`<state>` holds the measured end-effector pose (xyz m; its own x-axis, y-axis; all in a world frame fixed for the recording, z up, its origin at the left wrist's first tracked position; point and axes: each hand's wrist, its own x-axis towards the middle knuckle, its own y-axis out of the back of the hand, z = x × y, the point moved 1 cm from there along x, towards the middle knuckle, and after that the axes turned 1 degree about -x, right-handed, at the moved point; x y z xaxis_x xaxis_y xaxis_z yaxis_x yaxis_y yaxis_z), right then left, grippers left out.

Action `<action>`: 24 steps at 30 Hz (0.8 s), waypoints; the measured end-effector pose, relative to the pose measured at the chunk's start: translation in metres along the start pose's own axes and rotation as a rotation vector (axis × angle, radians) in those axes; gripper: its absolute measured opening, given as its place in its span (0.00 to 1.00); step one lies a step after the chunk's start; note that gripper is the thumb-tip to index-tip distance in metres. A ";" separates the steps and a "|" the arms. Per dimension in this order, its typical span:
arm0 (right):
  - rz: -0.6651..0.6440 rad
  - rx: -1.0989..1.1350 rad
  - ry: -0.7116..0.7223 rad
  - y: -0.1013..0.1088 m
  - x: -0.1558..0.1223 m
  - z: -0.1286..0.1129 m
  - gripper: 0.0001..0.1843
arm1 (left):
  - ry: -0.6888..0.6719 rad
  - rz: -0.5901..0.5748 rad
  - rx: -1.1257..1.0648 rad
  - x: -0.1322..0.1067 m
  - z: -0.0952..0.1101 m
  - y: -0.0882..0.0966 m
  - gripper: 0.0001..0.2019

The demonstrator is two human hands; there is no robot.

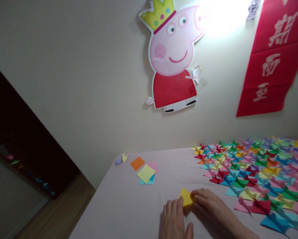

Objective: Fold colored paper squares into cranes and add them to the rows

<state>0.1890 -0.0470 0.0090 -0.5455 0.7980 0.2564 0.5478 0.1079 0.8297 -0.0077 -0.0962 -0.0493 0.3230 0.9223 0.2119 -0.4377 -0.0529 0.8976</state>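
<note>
A small yellow square of origami paper point(186, 198) lies on the pale pink cloth, one corner pointing away from me. My left hand point(173, 217) rests at its near left edge, fingers stretched out and fingertips touching the paper, thumb apart. At the right corner, my right hand point(209, 204) has thumb and fingers closed in a pinch on the paper. Part of that corner is hidden behind the fingers. Rows of folded paper cranes point(262, 205) in many colours stand to the right of my right hand.
Beyond my left hand lie loose paper squares, among them an orange one point(137, 163) and a pale yellow one point(146, 173). Two small folded paper pieces point(124, 158) sit at the far left corner of the cloth-covered surface point(119, 202). A wall point(94, 99) rises behind.
</note>
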 end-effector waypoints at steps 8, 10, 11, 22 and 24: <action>0.067 0.009 -0.386 -0.013 0.016 0.002 0.09 | 0.070 0.087 0.061 -0.002 -0.002 -0.007 0.35; 0.054 -0.013 -0.438 -0.015 0.018 0.001 0.06 | 0.065 0.092 0.074 -0.001 0.002 -0.006 0.33; 0.046 -0.018 -0.456 -0.015 0.018 0.000 0.06 | 0.058 0.090 0.082 0.000 0.004 -0.005 0.33; 0.041 -0.090 -0.511 -0.017 0.023 -0.004 0.09 | 0.064 0.061 0.089 0.007 0.009 -0.002 0.27; 0.029 -0.105 -0.511 -0.016 0.024 -0.004 0.09 | 0.075 0.064 0.081 0.007 0.010 -0.003 0.27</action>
<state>0.1645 -0.0319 0.0034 -0.1377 0.9901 0.0273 0.4772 0.0422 0.8778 0.0047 -0.0931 -0.0467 0.2318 0.9420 0.2428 -0.3848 -0.1404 0.9122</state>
